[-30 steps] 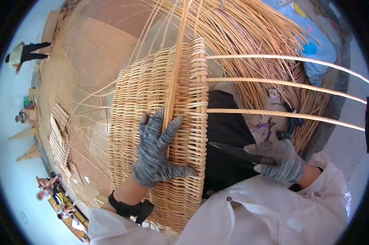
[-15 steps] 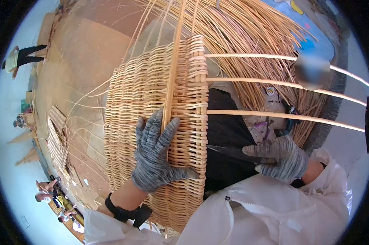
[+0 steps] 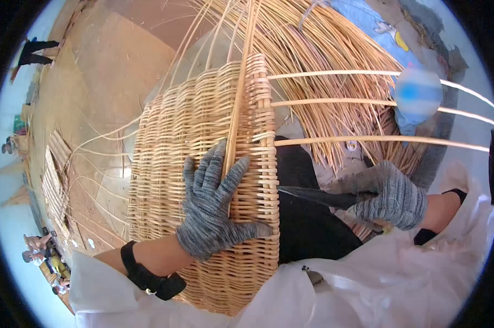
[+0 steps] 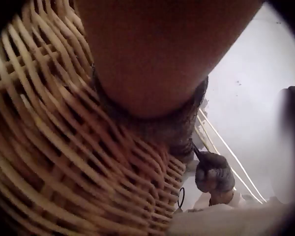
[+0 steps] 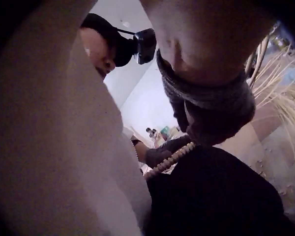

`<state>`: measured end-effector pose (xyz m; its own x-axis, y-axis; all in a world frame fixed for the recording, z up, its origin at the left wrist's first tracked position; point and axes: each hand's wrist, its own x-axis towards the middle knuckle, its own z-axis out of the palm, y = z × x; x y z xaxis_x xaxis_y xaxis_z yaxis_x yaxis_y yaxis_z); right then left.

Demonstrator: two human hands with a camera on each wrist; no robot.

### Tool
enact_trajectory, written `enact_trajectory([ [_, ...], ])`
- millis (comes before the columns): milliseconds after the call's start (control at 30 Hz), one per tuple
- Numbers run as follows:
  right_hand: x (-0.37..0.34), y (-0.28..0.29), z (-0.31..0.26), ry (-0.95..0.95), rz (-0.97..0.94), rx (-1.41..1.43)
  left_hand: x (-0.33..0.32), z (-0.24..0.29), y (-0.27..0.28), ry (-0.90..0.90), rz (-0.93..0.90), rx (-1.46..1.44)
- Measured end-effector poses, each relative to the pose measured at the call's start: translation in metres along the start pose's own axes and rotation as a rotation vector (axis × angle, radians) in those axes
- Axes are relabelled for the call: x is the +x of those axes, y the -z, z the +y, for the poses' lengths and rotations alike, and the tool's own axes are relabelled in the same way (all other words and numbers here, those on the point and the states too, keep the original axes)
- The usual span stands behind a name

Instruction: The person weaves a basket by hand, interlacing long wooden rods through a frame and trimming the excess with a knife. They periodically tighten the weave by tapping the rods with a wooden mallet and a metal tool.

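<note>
A woven wicker panel (image 3: 165, 164) lies across the lap in the head view. My gloved left hand (image 3: 211, 208) rests spread on it, thumb toward its right edge, with long rods (image 3: 240, 104) running between thumb and forefinger. To the right, my gloved right hand (image 3: 392, 197) grips a dark pointed tool (image 3: 318, 197), whose tip is at the panel's edge. Whether the tip is inside the weave, I cannot tell. The left wrist view shows the panel (image 4: 64, 147) beside my left glove (image 4: 157, 132); the right wrist view shows my right glove (image 5: 216, 113).
Three rods (image 3: 367, 140) stick out rightward from the panel, and thinner ones bend away on its left and top. A large bundle of loose rods (image 3: 318, 60) lies beyond. Flat woven pieces (image 3: 55, 180) lie on the floor at left; several people are at the far left.
My right hand has turned and shifted a little right, its fingers more curled, with more of the tool showing. My left hand keeps its place on the panel. The head view has shifted.
</note>
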<state>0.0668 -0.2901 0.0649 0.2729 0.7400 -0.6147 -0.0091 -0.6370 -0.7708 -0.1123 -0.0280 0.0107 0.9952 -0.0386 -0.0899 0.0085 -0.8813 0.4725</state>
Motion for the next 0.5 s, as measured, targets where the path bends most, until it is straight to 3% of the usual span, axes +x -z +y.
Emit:
enact_trajectory([
  [100,0.011,0.003,0.014,0.347,0.068,-0.203,0.003,-0.001,-0.001,0.029,0.022,-0.022],
  [167,0.011,0.011,0.007,0.569,0.079,-0.669,-0.002,0.001,-0.003,0.047,0.021,-0.024],
  [267,0.02,0.029,-0.005,0.555,-0.006,-0.714,0.001,0.005,0.001,0.073,-0.006,-0.043],
  [367,0.031,0.019,0.024,0.217,-0.03,-0.085,0.005,0.004,0.0,0.11,-0.012,-0.046],
  [400,0.024,0.014,0.019,0.215,-0.012,-0.111,0.004,0.007,0.0,0.11,-0.008,-0.047],
  [500,0.027,0.038,-0.019,0.389,-0.079,-0.696,0.004,0.008,0.002,0.112,-0.009,-0.053],
])
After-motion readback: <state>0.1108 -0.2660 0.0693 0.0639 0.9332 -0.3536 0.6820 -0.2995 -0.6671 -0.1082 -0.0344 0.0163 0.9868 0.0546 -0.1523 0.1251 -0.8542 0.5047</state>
